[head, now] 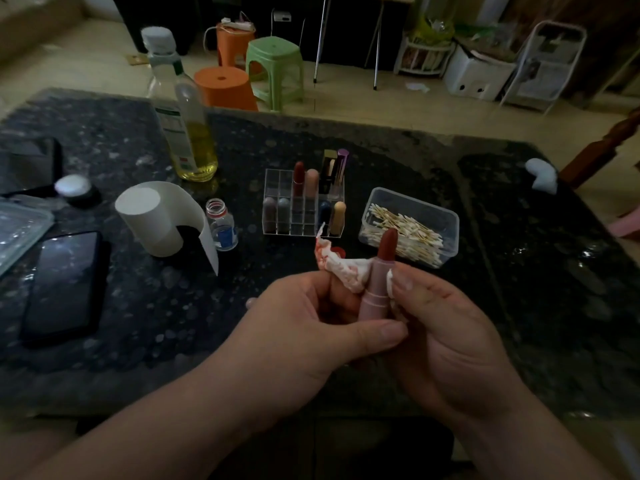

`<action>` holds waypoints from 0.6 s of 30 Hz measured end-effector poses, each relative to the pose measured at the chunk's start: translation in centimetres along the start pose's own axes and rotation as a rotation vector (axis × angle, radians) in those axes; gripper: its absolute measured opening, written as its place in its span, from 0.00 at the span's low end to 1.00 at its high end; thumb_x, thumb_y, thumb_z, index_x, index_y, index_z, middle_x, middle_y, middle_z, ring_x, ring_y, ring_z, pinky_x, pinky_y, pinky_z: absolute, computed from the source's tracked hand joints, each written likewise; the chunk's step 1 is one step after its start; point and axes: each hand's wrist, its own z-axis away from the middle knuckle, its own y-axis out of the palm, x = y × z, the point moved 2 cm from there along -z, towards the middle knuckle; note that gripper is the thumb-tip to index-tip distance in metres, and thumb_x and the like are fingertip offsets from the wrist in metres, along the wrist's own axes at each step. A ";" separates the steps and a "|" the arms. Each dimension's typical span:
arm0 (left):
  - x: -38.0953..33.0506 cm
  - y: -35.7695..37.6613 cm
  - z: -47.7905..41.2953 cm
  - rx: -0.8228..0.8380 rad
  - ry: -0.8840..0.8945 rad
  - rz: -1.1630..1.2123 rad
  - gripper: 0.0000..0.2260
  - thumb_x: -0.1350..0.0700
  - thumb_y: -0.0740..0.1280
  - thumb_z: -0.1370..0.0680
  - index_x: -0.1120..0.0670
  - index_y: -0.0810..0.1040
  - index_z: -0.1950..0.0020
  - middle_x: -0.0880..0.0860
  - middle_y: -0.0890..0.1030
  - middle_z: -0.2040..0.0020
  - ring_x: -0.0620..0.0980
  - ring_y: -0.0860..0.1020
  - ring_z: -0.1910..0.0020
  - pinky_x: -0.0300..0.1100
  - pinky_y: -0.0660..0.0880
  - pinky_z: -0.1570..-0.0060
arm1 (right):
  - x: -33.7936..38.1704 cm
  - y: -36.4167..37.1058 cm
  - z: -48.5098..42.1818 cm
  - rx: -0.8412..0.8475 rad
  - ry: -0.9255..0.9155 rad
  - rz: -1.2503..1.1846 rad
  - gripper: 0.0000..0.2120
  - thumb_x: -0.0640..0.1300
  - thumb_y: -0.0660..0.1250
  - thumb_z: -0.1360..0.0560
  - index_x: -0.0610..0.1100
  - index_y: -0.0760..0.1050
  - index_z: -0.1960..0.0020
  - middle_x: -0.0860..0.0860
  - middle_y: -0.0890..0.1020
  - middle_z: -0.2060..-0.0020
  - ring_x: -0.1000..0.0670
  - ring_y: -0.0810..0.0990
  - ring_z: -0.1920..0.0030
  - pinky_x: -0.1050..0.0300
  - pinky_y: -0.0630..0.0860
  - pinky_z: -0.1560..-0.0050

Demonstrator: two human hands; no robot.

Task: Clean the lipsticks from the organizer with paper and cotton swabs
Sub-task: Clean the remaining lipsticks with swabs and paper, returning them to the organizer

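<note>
- My left hand (311,327) grips the lipstick (375,289) low on its pink tube: the thumb lies across the base in front and the fingers curl behind it.
- The lipstick stands nearly upright between my two hands, above the near part of the dark speckled table (519,271). Its dark red stick is uncapped and pokes up clear of my fingers.
- My right hand (446,334) curls in against the tube's right side, and a fingertip pinches a bit of white paper (343,268) against it.
- The rest of the paper, crumpled and smeared red, sticks out to the left of the tube, just above my left fingers.
- The clear organizer (301,206) sits farther back on the table, beyond my hands, with several lipsticks upright in its compartments.
- A clear tub of cotton swabs (408,226) sits to the organizer's right, just behind the lipstick's tip.
- To the left are a small bottle (221,220) with a blue label, a paper roll (156,220) with a loose end, and an oil bottle (187,126) behind them.
- A phone (65,285) lies flat at the far left.
</note>
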 end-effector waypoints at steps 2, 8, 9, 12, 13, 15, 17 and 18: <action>0.2 -0.1 -0.2 0.011 0.005 -0.008 0.12 0.53 0.78 0.35 0.48 0.86 0.53 0.52 0.87 0.56 0.48 0.86 0.56 0.38 0.81 0.57 | 0.1 0.1 -0.1 0.024 0.008 -0.014 0.22 0.47 0.68 0.26 0.31 0.78 0.39 0.31 0.80 0.42 0.33 0.81 0.40 0.39 0.78 0.39; 0.5 -0.2 -0.4 0.208 -0.018 0.142 0.08 0.51 0.69 0.24 0.52 0.87 0.54 0.53 0.83 0.54 0.49 0.79 0.56 0.43 0.78 0.53 | 0.5 -0.1 -0.4 0.024 -0.032 0.006 0.16 0.51 0.72 0.27 0.37 0.79 0.58 0.40 0.76 0.67 0.42 0.77 0.66 0.51 0.76 0.66; 0.5 -0.3 -0.5 0.203 -0.012 0.111 0.08 0.50 0.69 0.23 0.51 0.86 0.55 0.53 0.83 0.54 0.49 0.79 0.55 0.42 0.78 0.53 | 0.4 -0.2 -0.5 0.020 -0.044 0.016 0.16 0.51 0.72 0.27 0.37 0.79 0.59 0.40 0.76 0.67 0.41 0.76 0.64 0.50 0.76 0.64; 0.4 -0.5 -0.7 0.126 -0.009 0.010 0.09 0.47 0.72 0.25 0.51 0.87 0.55 0.52 0.86 0.52 0.50 0.83 0.52 0.41 0.80 0.52 | 0.0 -0.1 -0.7 0.027 -0.074 0.041 0.18 0.53 0.72 0.25 0.36 0.78 0.59 0.37 0.74 0.61 0.37 0.73 0.55 0.42 0.74 0.52; 0.4 -0.4 -0.7 0.094 -0.010 -0.020 0.10 0.48 0.72 0.28 0.52 0.87 0.53 0.52 0.87 0.52 0.48 0.84 0.52 0.39 0.80 0.53 | -0.1 -0.2 -0.7 0.015 -0.081 0.053 0.17 0.52 0.70 0.24 0.37 0.78 0.61 0.37 0.74 0.61 0.39 0.74 0.54 0.44 0.75 0.49; 0.3 -0.2 -0.6 0.041 0.007 -0.086 0.14 0.47 0.71 0.30 0.51 0.86 0.49 0.49 0.87 0.52 0.44 0.85 0.53 0.37 0.79 0.54 | 0.0 -0.1 -0.8 -0.010 -0.088 0.066 0.16 0.50 0.66 0.24 0.38 0.78 0.62 0.41 0.74 0.64 0.45 0.75 0.59 0.54 0.78 0.52; 0.2 -0.1 -0.5 -0.011 0.035 -0.152 0.14 0.46 0.71 0.31 0.49 0.85 0.48 0.46 0.87 0.53 0.41 0.85 0.52 0.38 0.80 0.52 | 0.0 0.1 -0.8 -0.017 -0.093 0.091 0.16 0.50 0.65 0.23 0.38 0.78 0.61 0.40 0.73 0.63 0.44 0.74 0.59 0.55 0.78 0.52; 0.2 -0.1 -0.4 -0.042 0.049 -0.207 0.15 0.44 0.71 0.31 0.47 0.84 0.48 0.44 0.87 0.53 0.40 0.85 0.52 0.39 0.80 0.51 | -0.1 0.0 -0.8 -0.022 -0.097 0.139 0.17 0.50 0.64 0.22 0.37 0.78 0.61 0.39 0.73 0.62 0.43 0.73 0.57 0.51 0.77 0.50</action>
